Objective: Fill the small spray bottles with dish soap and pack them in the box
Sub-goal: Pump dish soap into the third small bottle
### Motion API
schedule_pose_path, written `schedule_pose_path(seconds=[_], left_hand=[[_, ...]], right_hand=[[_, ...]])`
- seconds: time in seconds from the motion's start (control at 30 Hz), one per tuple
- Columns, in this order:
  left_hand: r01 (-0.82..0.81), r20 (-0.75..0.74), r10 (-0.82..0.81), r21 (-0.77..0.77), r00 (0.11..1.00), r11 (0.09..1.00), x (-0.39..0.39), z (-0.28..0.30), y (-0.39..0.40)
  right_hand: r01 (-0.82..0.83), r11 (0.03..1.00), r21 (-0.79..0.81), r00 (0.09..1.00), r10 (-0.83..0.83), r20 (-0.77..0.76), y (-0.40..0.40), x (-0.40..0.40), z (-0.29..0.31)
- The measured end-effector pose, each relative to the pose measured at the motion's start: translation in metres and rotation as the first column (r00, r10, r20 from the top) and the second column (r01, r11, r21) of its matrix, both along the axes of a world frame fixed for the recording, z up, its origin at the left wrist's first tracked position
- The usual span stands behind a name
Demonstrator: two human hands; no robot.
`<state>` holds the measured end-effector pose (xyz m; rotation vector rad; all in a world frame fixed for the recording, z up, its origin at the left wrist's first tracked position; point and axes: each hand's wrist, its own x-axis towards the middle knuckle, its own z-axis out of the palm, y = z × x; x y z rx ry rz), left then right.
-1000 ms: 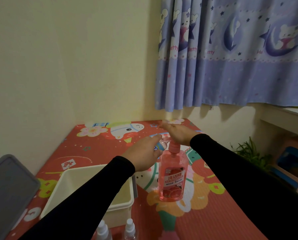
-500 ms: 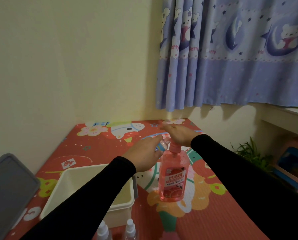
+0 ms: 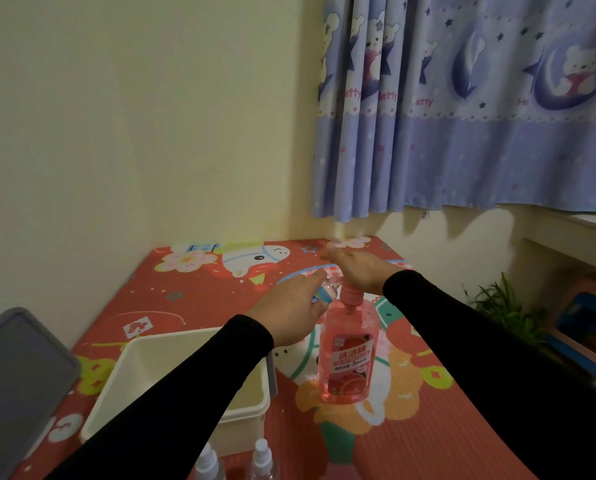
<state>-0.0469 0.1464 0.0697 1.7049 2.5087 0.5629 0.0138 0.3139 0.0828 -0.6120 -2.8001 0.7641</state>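
- The right hand (image 3: 357,271) lies flat on the pump of the pink soap bottle (image 3: 348,355), a bit lower than a second ago, so it looks like it is pushing soap out.
- The left hand (image 3: 291,311) still grips a small bottle (image 3: 324,293) tipped right beside the pump.
- The white box (image 3: 255,408), left of the soap bottle, has not moved.
- Two more small spray bottles (image 3: 262,459) wait in front of the box.
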Motion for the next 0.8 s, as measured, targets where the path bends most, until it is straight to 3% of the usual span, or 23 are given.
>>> schedule_pose_path(seconds=[0.23,0.37,0.8], left_hand=[[0.007,0.004,-0.007,0.053,1.000,0.999,-0.005,0.010,0.003],[0.004,-0.021,-0.004,0.026,1.000,1.000,-0.004,0.001,0.002],[0.009,-0.020,-0.009,0.034,1.000,0.999,-0.007,0.011,0.002]], right_hand=[[0.033,0.999,0.036,0.999,-0.032,-0.020,-0.002,0.004,0.021],[0.007,0.999,-0.038,1.000,-0.008,-0.018,-0.001,0.000,0.007],[0.065,0.994,0.086,0.998,-0.066,0.006,-0.002,0.001,0.021]])
